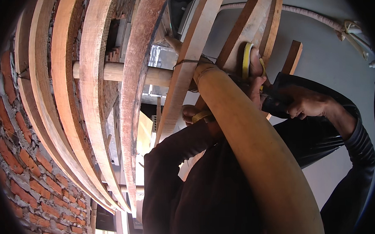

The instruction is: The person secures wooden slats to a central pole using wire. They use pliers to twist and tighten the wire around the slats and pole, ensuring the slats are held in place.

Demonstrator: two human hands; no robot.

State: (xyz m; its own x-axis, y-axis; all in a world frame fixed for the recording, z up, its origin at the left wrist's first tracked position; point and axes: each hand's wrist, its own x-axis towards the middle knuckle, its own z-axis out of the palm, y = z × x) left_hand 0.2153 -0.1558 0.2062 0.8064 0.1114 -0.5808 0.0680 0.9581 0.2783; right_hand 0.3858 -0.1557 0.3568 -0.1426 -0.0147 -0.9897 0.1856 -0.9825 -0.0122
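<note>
A thick yellow bamboo pole [255, 143] runs from the lower right up to the beams, where a joint shows near its end. My left forearm passes behind it. On the pole's right side the bent fingers of my left hand [257, 91] show, closed against it; the rest of that hand is hidden. My right hand [310, 102] is closed round the black handle [276, 98] of a tool. Its working end lies in shadow near the pole's upper end, so its kind cannot be told. Dark wire [185, 62] ties the crossing beam [189, 58] by the pole's end.
Several timber beams [91, 79] run side by side on the left, crossed by a thinner round pole [152, 74]. My feet, in yellow-strapped sandals [246, 60], rest among the beams. A rough brick wall [27, 178] stands at left, and a ribbed conduit [312, 15] follows the grey wall.
</note>
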